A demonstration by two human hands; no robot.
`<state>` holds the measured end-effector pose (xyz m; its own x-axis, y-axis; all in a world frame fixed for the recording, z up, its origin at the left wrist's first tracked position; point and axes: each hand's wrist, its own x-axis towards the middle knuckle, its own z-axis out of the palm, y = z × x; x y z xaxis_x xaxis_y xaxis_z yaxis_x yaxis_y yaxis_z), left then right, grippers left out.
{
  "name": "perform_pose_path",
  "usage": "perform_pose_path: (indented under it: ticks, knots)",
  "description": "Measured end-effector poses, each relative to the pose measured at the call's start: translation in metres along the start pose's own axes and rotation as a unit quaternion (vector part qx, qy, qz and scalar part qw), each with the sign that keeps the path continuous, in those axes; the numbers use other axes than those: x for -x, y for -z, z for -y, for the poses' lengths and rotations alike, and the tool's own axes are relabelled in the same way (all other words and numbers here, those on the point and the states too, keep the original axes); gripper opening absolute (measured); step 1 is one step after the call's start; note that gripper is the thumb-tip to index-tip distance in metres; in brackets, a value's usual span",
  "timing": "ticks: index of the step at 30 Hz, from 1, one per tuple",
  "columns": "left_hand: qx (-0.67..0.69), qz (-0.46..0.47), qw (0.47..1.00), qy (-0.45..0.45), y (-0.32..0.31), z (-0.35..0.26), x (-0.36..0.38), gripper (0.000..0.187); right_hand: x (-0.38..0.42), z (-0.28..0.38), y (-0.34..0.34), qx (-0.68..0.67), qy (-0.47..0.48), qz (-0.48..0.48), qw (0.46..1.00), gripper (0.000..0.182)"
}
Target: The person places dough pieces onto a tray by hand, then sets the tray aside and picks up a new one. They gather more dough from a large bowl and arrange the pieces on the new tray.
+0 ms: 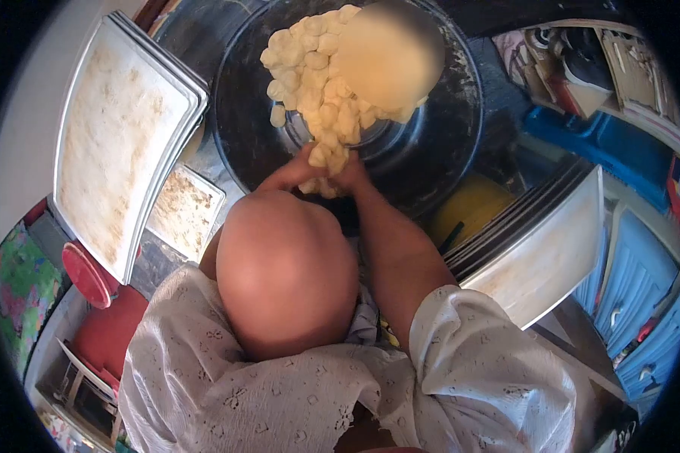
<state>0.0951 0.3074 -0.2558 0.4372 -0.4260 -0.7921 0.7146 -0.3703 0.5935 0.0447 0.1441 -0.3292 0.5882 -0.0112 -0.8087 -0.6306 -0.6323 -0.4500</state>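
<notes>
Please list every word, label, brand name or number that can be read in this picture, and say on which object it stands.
None can be read. The dark round pan, the dough pieces, the stacked trays and the blue crates show no legible text. The items on the shelf are too blurred to tell.

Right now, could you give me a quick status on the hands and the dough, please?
Left hand and right hand both in the dough pieces. Dough heaped in black pan. Trays alongside, nothing blocking.

Pale yellow dough pieces (317, 83) lie heaped in the dark round pan (242, 128).
</notes>
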Motion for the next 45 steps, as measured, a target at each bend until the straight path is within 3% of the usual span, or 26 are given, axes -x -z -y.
perform_pose_path:
  ticks: [2, 5, 8, 10, 12, 14, 15, 16, 18, 20, 24, 30, 32, 33, 34, 35, 36, 38, 42, 45]
  knots:
    - [0.041, 0.009, 0.999, 0.029, 0.001, 0.016, -0.006, 0.092, 0.008, 0.005, 0.009, -0.038, 0.008, -0.001, 0.999, 0.105]
    - [0.118, 0.038, 0.991, -0.050, 0.007, 0.028, -0.015, 0.089, 0.034, 0.033, 0.035, -0.082, -0.004, -0.021, 0.996, 0.097]
    - [0.144, 0.069, 0.980, -0.118, 0.018, 0.008, -0.022, 0.079, 0.047, 0.054, 0.057, -0.184, 0.076, -0.032, 0.979, 0.088]
    - [0.118, 0.019, 0.986, -0.113, 0.013, -0.042, 0.008, 0.073, 0.053, 0.067, 0.071, -0.261, 0.096, -0.061, 0.959, 0.081]
    - [0.214, 0.106, 0.953, -0.185, 0.000, -0.101, 0.053, 0.064, 0.086, 0.095, 0.102, -0.269, 0.111, -0.097, 0.952, 0.079]
    - [0.105, 0.086, 0.981, -0.139, 0.000, -0.152, 0.079, 0.058, 0.110, 0.117, 0.133, -0.307, 0.131, -0.095, 0.938, 0.076]
    - [0.098, 0.103, 0.981, -0.129, -0.003, -0.176, 0.094, 0.053, 0.128, 0.125, 0.150, -0.321, 0.191, -0.104, 0.922, 0.073]
    - [0.089, 0.116, 0.975, -0.166, -0.013, -0.199, 0.110, 0.052, 0.156, 0.136, 0.168, -0.321, 0.201, -0.119, 0.918, 0.073]
    - [0.060, 0.129, 0.968, -0.208, -0.033, -0.236, 0.137, 0.053, 0.216, 0.153, 0.195, -0.442, 0.211, -0.139, 0.861, 0.070]
    - [0.020, 0.130, 0.943, -0.307, -0.067, -0.267, 0.167, 0.051, 0.247, 0.147, 0.217, -0.446, 0.296, -0.174, 0.827, 0.069]
    - [-0.006, 0.145, 0.923, -0.357, -0.149, -0.299, 0.233, 0.053, 0.347, 0.117, 0.255, -0.484, 0.354, -0.215, 0.771, 0.067]
    - [0.034, 0.244, 0.920, -0.305, -0.264, -0.265, 0.257, 0.059, 0.450, 0.004, 0.270, -0.428, 0.325, -0.264, 0.801, 0.067]
    - [-0.069, 0.202, 0.919, -0.332, -0.292, -0.234, 0.226, 0.073, 0.441, -0.048, 0.263, -0.281, 0.257, -0.302, 0.874, 0.073]
    - [-0.243, 0.142, 0.883, -0.376, -0.299, -0.214, 0.201, 0.076, 0.439, -0.062, 0.253, -0.281, 0.254, -0.306, 0.873, 0.073]
    - [-0.407, 0.077, 0.814, -0.406, -0.305, -0.196, 0.180, 0.079, 0.436, -0.075, 0.240, -0.092, 0.127, -0.355, 0.921, 0.077]
    - [-0.483, 0.074, 0.765, -0.420, -0.304, -0.181, 0.173, 0.090, 0.434, -0.088, 0.227, 0.101, -0.008, -0.381, 0.919, 0.081]
    - [-0.542, 0.026, 0.724, -0.425, -0.310, -0.174, 0.184, 0.090, 0.429, -0.102, 0.218, 0.098, -0.012, -0.382, 0.919, 0.081]
    - [-0.553, 0.001, 0.711, -0.434, -0.312, -0.168, 0.186, 0.092, 0.421, -0.123, 0.207, 0.046, 0.103, -0.443, 0.889, 0.086]
    - [-0.543, -0.009, 0.717, -0.437, -0.305, -0.175, 0.192, 0.087, 0.437, -0.122, 0.202, 0.019, 0.139, -0.485, 0.863, 0.074]
    - [-0.508, 0.029, 0.744, -0.432, -0.295, -0.188, 0.178, 0.075, 0.449, -0.113, 0.202, 0.011, 0.132, -0.465, 0.875, 0.065]
